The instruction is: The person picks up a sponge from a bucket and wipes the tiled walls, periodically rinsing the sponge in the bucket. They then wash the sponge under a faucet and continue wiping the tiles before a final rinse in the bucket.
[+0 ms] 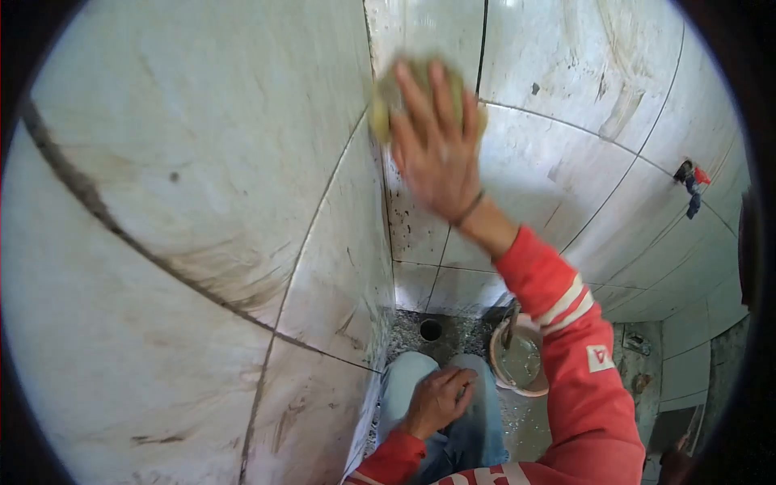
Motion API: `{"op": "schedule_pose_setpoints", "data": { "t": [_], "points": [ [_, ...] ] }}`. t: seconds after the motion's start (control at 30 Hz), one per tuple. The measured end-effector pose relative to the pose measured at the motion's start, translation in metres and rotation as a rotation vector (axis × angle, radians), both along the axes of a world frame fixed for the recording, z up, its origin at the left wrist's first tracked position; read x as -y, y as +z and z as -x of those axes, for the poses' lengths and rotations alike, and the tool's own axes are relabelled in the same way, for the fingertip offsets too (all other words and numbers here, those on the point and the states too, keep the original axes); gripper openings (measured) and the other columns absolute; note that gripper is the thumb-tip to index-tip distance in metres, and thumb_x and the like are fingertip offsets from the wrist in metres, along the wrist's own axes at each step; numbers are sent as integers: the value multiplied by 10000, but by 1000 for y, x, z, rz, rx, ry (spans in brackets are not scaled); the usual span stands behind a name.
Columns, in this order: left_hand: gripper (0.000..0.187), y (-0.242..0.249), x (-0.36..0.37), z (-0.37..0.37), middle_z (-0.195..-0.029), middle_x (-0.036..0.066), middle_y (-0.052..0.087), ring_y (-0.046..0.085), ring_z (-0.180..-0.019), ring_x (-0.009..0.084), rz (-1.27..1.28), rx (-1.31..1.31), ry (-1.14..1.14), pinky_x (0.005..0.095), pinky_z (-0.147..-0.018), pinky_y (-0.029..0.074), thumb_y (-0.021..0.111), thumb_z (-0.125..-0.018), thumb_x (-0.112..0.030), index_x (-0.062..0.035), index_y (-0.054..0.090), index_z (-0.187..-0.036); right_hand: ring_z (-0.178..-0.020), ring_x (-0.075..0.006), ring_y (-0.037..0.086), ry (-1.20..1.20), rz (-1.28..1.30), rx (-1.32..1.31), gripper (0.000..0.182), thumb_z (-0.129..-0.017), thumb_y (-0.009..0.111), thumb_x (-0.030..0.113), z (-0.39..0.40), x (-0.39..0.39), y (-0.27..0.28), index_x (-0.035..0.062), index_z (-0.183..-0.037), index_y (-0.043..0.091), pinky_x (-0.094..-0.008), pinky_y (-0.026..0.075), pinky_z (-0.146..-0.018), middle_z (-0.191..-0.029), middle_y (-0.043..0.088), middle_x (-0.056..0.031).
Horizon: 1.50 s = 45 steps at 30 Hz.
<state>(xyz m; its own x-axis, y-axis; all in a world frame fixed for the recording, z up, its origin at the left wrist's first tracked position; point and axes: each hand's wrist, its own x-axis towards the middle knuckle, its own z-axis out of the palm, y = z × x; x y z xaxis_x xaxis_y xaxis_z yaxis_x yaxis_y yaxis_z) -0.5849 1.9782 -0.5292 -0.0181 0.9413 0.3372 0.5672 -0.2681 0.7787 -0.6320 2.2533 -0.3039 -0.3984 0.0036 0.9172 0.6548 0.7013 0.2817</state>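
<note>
My right hand is raised with its fingers over a yellowish sponge, pressing it to the tiled wall close to the inner corner. The sponge and fingertips are slightly blurred. Brown smears and dark specks mark the tiles around it. Lower down, my left hand rests on my jeans between the knees. Its fingers are curled in, and I see nothing held in them.
A bucket of cloudy water stands by my right knee, with a stick-like handle in it. A round drain hole is in the rough floor ahead. Dark and red scraps stick out of the right wall. The left wall runs close beside me.
</note>
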Motion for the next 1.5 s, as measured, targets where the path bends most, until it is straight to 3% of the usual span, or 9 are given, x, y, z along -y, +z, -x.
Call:
{"op": "schedule_pose_setpoints", "data": {
  "t": [0.3,0.6,0.63,0.7,0.8,0.93,1.2,1.33,1.5],
  "points": [
    [163,4,23,-37,-946,73,737,715,-843,299,-82,-145,-96,406,-786,570,726,-921,-184,-102,734,-1061,-1621,-270,172,-35,-38,962,659,-978,490,325,-74,-2,-267,118,-1602,435,-564,39,-1309,-1727,284,-78],
    [159,3,17,-19,-918,67,743,714,-835,290,-42,-147,-23,413,-785,560,727,-908,-188,-116,750,-1048,-1435,-347,468,-88,-312,300,544,-915,657,269,-86,-32,97,209,-1452,589,-560,434,-1102,-1490,555,-81],
    [156,5,17,-17,-919,73,740,711,-832,292,-4,-126,-12,418,-775,561,724,-906,-182,-105,751,-1039,-1368,-389,499,-248,291,278,517,-893,707,295,-90,-10,156,166,-1387,626,-569,435,-1054,-1477,555,-131],
    [153,8,15,-11,-912,72,737,712,-831,291,7,-139,2,422,-768,561,725,-902,-178,-104,749,-1034,-1541,-418,320,-219,-421,-156,560,-1044,479,317,-106,-40,191,57,-1540,492,-578,220,-1284,-1628,406,-226],
    [151,1,14,-9,-890,73,730,709,-815,294,-42,-130,28,430,-755,560,731,-896,-175,-102,748,-1027,-1410,-413,456,-226,-266,-218,589,-864,716,334,-117,-43,114,166,-1420,619,-606,330,-1164,-1535,505,-197],
    [156,-6,9,-4,-842,77,722,703,-792,306,-34,-98,41,433,-751,557,741,-895,-181,-107,753,-1031,-1591,-338,265,-212,96,226,747,-849,701,330,-158,-10,-36,310,-1568,502,-600,125,-1291,-1719,317,-77],
    [140,-23,-1,-1,-833,102,715,697,-784,287,-56,-16,5,412,-739,550,744,-883,-75,-50,749,-1021,-1537,-415,322,-328,-263,-231,615,-1058,467,361,-211,-51,185,52,-1587,414,-562,219,-1286,-1637,384,-238],
    [133,-27,-2,-3,-860,112,719,686,-774,298,-38,33,12,408,-738,543,737,-875,-48,-37,741,-1007,-1518,-468,328,-327,-356,-416,681,-1055,470,463,-200,-77,121,54,-1596,401,-587,237,-1271,-1638,390,-229],
    [124,-25,0,-7,-845,103,717,679,-763,299,-81,-60,-3,410,-742,535,738,-872,-56,-48,743,-996,-1558,-540,177,-209,308,-375,749,-882,715,260,-165,-14,-188,221,-1582,450,-680,148,-1245,-1716,214,-233]
  ]
}}
